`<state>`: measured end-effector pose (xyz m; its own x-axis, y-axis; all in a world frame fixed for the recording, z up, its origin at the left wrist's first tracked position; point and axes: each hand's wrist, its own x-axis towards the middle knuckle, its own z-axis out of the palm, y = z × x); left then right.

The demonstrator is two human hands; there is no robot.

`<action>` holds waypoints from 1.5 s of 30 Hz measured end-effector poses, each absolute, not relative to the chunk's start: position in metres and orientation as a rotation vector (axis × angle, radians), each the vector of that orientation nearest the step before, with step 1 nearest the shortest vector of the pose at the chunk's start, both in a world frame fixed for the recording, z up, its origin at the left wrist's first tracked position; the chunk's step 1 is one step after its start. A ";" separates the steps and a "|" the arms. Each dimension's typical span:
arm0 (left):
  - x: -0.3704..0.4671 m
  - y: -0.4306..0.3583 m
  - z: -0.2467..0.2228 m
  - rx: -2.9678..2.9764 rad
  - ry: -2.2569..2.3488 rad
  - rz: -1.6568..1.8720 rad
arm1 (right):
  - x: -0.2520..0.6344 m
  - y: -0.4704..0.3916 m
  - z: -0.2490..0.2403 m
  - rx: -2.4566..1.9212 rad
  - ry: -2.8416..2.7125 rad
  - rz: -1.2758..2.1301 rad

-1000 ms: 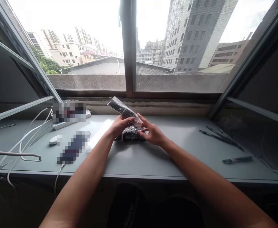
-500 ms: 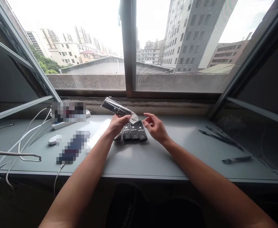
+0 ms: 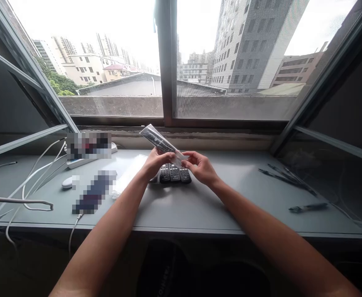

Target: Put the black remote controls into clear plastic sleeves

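Note:
A black remote in a clear plastic sleeve [image 3: 159, 141] is held tilted above the desk, its far end pointing up and left. My left hand [image 3: 156, 163] grips it around its lower part. The fingers of my right hand [image 3: 199, 166] are pinched on the loose plastic at the sleeve's near end. Below and between my hands, three black remotes [image 3: 175, 174] lie side by side on the desk, their upper ends partly hidden. White plastic sleeves [image 3: 129, 175] lie beside my left forearm.
On the grey desk [image 3: 183, 210], a blurred-out phone-like object [image 3: 95, 192], a white mouse-like item [image 3: 67, 182], a power strip [image 3: 88, 161] and white cables [image 3: 29, 181] lie left. Dark cables [image 3: 287, 179] and a wrapped dark item [image 3: 308, 207] lie right. A window stands behind.
My right hand has closed on the plastic at the sleeve's near end. The sleeved remote has shifted slightly right and tilted more steeply in my left hand.

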<state>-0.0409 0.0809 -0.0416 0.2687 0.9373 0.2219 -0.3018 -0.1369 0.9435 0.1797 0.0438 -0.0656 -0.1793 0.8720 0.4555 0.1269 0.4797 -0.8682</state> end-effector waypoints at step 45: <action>-0.047 0.081 -0.037 1.127 0.561 0.868 | 0.182 0.043 -0.069 -0.777 -2.072 0.262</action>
<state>-0.0474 0.0806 -0.0373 0.5619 0.8265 0.0345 -0.3085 0.1707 0.9358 0.1824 0.0432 -0.0691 -0.4155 0.6152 0.6700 0.4294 0.7820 -0.4517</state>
